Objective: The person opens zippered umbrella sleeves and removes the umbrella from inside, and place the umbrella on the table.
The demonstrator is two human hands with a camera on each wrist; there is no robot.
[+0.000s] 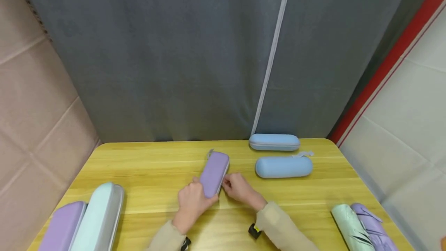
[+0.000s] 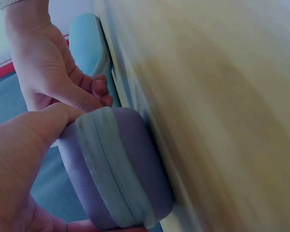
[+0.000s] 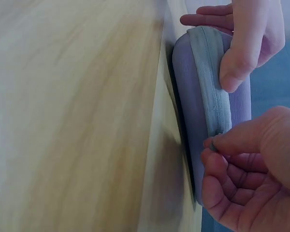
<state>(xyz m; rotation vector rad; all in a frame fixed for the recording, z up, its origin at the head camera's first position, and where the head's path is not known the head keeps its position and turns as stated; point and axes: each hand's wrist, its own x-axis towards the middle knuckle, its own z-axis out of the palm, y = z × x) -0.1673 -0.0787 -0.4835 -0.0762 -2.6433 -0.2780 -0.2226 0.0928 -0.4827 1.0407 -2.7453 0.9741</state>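
A purple zip case lies near the middle of the wooden table, slanting away from me. My left hand grips its near left part, the thumb against the zipped side. Around that side runs a pale grey-green zipper. At the case's right side, my right hand pinches the small zipper pull between thumb and forefinger, with the other fingers curled below. The zipper is closed over the stretch at the near end in the left wrist view, where the case's end fills the lower middle.
Two blue cases lie one behind the other at the back right. Another purple case and a mint case stand side by side at the front left. Front right, a green rolled bundle lies beside a purple one.
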